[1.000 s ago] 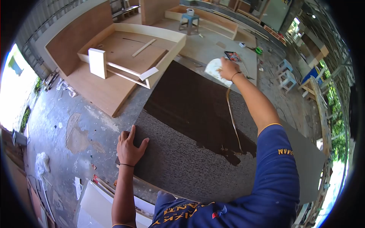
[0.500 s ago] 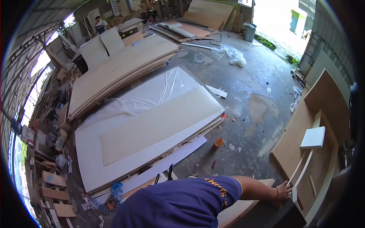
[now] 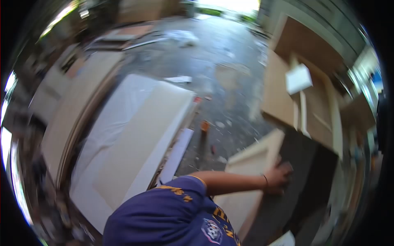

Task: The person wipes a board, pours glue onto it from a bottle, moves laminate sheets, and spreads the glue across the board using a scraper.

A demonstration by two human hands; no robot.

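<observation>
View swung leftward from earlier; right hand out of frame, grip cannot be told, so work there uncheckable. Left hand [image 3: 278,179] blurred, fingers loosely spread on near edge of dark board [image 3: 293,156], gripping nothing visible. Board below centre-right, far edge near wooden frame [image 3: 334,127]. Open floor [image 3: 230,106] between frame and white sheets [image 3: 133,123].

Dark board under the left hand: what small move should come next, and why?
I'd turn the head toward the dark board, with the left hand lightly steadying it. The view now takes in mostly floor and a cream panel, while the board sits low at one side and a white flat piece is cut off at the bottom edge.
</observation>
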